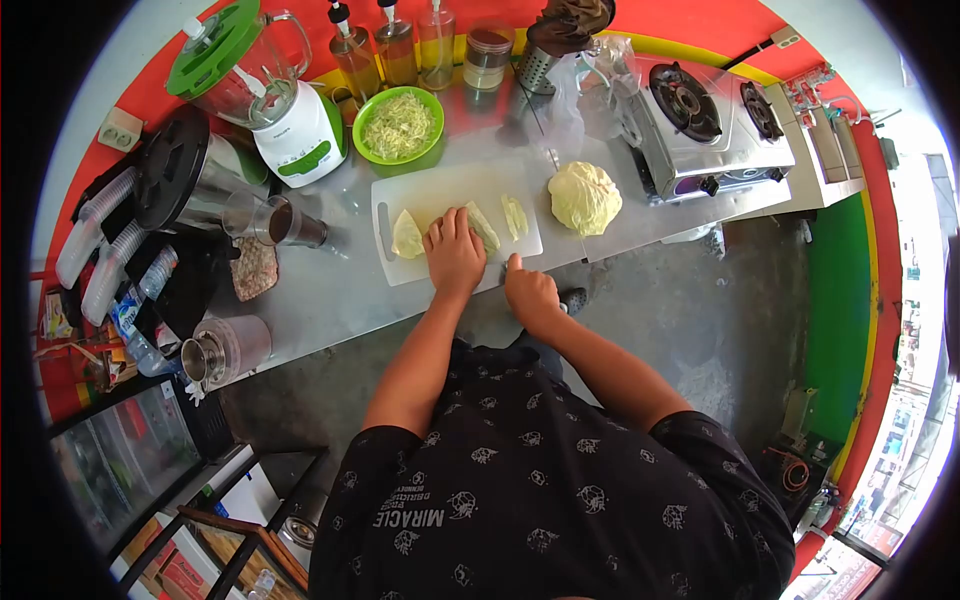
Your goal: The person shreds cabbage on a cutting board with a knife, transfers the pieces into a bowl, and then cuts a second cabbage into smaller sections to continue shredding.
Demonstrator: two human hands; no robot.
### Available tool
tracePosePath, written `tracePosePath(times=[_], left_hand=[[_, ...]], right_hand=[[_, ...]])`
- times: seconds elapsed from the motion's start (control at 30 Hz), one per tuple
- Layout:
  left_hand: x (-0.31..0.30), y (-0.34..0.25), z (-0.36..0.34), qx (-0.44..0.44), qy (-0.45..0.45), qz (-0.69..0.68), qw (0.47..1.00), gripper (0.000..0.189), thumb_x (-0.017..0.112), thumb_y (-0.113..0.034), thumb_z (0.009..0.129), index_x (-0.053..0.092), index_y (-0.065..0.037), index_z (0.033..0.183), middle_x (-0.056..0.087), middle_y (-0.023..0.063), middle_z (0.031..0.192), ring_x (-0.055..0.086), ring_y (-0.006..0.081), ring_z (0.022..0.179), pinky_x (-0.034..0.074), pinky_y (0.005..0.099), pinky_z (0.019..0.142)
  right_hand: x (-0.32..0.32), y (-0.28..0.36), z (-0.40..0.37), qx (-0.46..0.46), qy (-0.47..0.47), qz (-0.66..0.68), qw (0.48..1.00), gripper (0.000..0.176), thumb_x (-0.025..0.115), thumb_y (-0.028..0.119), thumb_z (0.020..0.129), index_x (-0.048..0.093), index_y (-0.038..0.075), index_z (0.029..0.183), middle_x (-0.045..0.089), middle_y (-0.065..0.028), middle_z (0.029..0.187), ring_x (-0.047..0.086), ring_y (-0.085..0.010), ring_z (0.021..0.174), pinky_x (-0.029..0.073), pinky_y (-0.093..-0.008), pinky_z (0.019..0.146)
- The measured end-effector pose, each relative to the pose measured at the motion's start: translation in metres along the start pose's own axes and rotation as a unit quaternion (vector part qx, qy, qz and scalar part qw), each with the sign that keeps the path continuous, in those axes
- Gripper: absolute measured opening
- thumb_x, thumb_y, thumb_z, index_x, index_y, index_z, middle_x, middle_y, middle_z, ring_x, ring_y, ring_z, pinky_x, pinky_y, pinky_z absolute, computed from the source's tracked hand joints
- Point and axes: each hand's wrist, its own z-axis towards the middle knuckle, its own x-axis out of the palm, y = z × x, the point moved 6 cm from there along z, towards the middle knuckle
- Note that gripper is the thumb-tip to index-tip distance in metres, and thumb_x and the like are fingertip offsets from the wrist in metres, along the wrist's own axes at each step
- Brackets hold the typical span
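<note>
On the white cutting board (405,272), my left hand (457,252) presses its fingers on a pale green cabbage piece (483,228). My right hand (532,292) is closed at the board's front edge, its index finger pointing forward; what it grips is too hidden to make out. A cabbage wedge (407,235) lies left of my left hand. Thin cabbage slices (514,217) lie near the board's right side. To the right of the board sits a large round cabbage (585,198). Behind the board, a green bowl (437,150) holds shredded cabbage (398,125).
A white blender (300,135) with a green lid stands at the back left. Clear cups (280,220) and a metal-topped container (225,352) are on the left. Bottles (395,50) line the back. A gas stove (715,130) is at the right.
</note>
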Motion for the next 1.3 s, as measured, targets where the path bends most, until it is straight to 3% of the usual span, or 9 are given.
tracePosePath(times=[0.1, 0.3, 0.5, 0.67, 0.8, 1.1, 1.17, 1.3], left_hand=[[-0.001, 0.001, -0.001, 0.015, -0.018, -0.011, 1.000, 0.042, 0.057, -0.020, 0.095, 0.056, -0.005, 0.134, 0.054, 0.0096, 0.134, 0.050, 0.0320, 0.123, 0.038, 0.0481, 0.107], [-0.003, 0.004, 0.002, 0.025, -0.018, -0.064, 0.997, 0.043, 0.056, -0.018, 0.095, 0.055, -0.002, 0.135, 0.054, 0.0141, 0.133, 0.050, 0.0346, 0.127, 0.038, 0.0484, 0.108], [-0.010, 0.002, -0.006, 0.083, 0.046, -0.060, 0.994, 0.052, 0.060, -0.018, 0.096, 0.048, 0.002, 0.142, 0.051, 0.0179, 0.136, 0.048, 0.0371, 0.127, 0.039, 0.0483, 0.108], [-0.017, 0.012, -0.014, 0.117, 0.082, -0.063, 0.988, 0.057, 0.063, -0.023, 0.096, 0.046, -0.001, 0.146, 0.048, 0.0162, 0.147, 0.047, 0.0350, 0.135, 0.038, 0.0455, 0.112], [-0.018, 0.019, -0.019, 0.155, 0.062, -0.036, 0.985, 0.056, 0.059, -0.028, 0.098, 0.048, -0.002, 0.146, 0.050, 0.0126, 0.148, 0.046, 0.0292, 0.138, 0.038, 0.0445, 0.112], [-0.022, 0.019, -0.015, 0.132, 0.073, -0.035, 0.988, 0.055, 0.059, -0.030, 0.097, 0.049, -0.007, 0.146, 0.050, 0.0060, 0.149, 0.046, 0.0227, 0.138, 0.036, 0.0425, 0.112], [-0.021, 0.019, -0.016, 0.131, 0.073, -0.035, 0.988, 0.055, 0.060, -0.030, 0.097, 0.049, -0.007, 0.146, 0.050, 0.0059, 0.148, 0.046, 0.0223, 0.138, 0.036, 0.0425, 0.112], [-0.022, 0.020, -0.015, 0.131, 0.068, -0.042, 0.988, 0.055, 0.061, -0.030, 0.096, 0.050, -0.007, 0.145, 0.050, 0.0049, 0.149, 0.046, 0.0215, 0.138, 0.036, 0.0422, 0.112]], right_hand=[[-0.002, -0.004, -0.005, -0.019, -0.002, 0.002, 1.000, 0.040, 0.063, 0.010, 0.089, 0.050, -0.005, 0.124, 0.074, -0.0140, 0.077, 0.076, -0.0308, 0.071, 0.061, -0.0402, 0.061], [-0.009, 0.006, 0.030, -0.008, -0.001, 0.032, 0.999, 0.032, 0.059, 0.010, 0.093, 0.049, -0.004, 0.120, 0.074, -0.0175, 0.082, 0.076, -0.0338, 0.079, 0.061, -0.0423, 0.067], [-0.018, 0.008, 0.044, -0.012, -0.007, 0.081, 0.997, 0.027, 0.059, 0.008, 0.092, 0.048, -0.003, 0.114, 0.074, -0.0227, 0.089, 0.076, -0.0377, 0.088, 0.061, -0.0451, 0.073], [-0.023, 0.000, 0.033, 0.002, 0.035, 0.089, 0.995, 0.033, 0.067, 0.006, 0.087, 0.047, -0.004, 0.111, 0.073, -0.0253, 0.091, 0.075, -0.0417, 0.091, 0.061, -0.0469, 0.079], [-0.018, -0.008, 0.031, -0.007, 0.006, 0.069, 0.998, 0.023, 0.059, 0.012, 0.093, 0.049, -0.001, 0.110, 0.075, -0.0225, 0.093, 0.075, -0.0394, 0.090, 0.062, -0.0454, 0.076], [-0.015, -0.008, 0.029, 0.031, -0.007, 0.047, 0.998, 0.021, 0.056, 0.014, 0.095, 0.050, 0.000, 0.109, 0.075, -0.0205, 0.089, 0.076, -0.0373, 0.085, 0.062, -0.0447, 0.073], [-0.021, -0.004, 0.029, 0.011, -0.047, 0.060, 0.997, 0.024, 0.062, 0.008, 0.089, 0.049, -0.003, 0.107, 0.073, -0.0217, 0.082, 0.076, -0.0379, 0.080, 0.062, -0.0449, 0.069], [-0.022, 0.001, 0.032, -0.001, -0.055, 0.057, 0.997, 0.024, 0.061, 0.007, 0.090, 0.049, -0.003, 0.108, 0.073, -0.0215, 0.082, 0.076, -0.0376, 0.079, 0.062, -0.0444, 0.068]])
